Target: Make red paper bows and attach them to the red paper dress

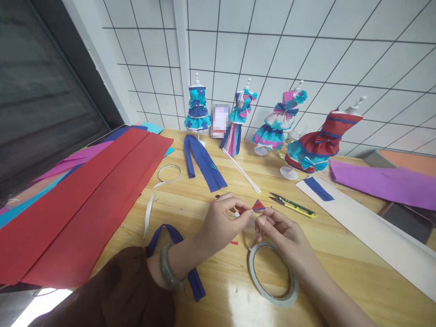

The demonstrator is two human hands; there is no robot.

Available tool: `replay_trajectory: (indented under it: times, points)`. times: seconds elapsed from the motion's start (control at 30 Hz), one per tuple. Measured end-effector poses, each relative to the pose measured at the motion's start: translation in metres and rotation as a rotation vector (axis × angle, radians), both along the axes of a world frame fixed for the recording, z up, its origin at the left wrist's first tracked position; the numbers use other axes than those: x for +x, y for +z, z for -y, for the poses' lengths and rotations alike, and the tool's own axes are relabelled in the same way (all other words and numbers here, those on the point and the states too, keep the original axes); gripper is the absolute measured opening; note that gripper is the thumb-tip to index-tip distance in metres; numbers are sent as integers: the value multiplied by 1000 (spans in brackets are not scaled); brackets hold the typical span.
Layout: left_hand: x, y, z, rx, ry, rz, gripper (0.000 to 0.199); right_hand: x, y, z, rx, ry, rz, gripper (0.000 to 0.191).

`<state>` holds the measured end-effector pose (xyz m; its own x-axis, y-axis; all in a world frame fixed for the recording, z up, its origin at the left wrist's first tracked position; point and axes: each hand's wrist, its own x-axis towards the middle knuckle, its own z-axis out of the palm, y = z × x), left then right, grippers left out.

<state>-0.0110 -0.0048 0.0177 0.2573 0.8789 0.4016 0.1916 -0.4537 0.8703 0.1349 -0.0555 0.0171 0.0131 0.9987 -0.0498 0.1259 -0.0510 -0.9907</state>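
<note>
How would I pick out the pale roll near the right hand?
Start with the wooden table, then find the right hand. The pale roll lies flat, partly hidden by it; its rim looks thicker than that of the ring by the red sheets.

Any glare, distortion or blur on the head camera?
Head view: glare whitens the tabletop left of the tape roll; wide-angle distortion seemingly slants the wall grid and rightmost mannequin; a pixelated patch hides something by the wall; the pleated piece in the left hand looks soft.

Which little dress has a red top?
The rightmost dress, beside the purple sheet; the other three dresses have tops without any red.
</note>
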Motion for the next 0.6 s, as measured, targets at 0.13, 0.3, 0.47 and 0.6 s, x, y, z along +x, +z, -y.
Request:
replay_trajectory:
  times: [0.13,0.3,0.47,0.6]
  points:
    - [3,-4,1,-217,-46,45,8,0,1,0,-29,-49,51,30]
    - [5,-11,2,-392,-112,132,14,-1,-1,0,27,-73,137,25]
    - [5,-14,2,-359,-139,120,15,0,-3,0,5,-124,96,20]
    - [4,-10,1,-316,-139,73,14,3,-7,0,-77,-145,-41,19]
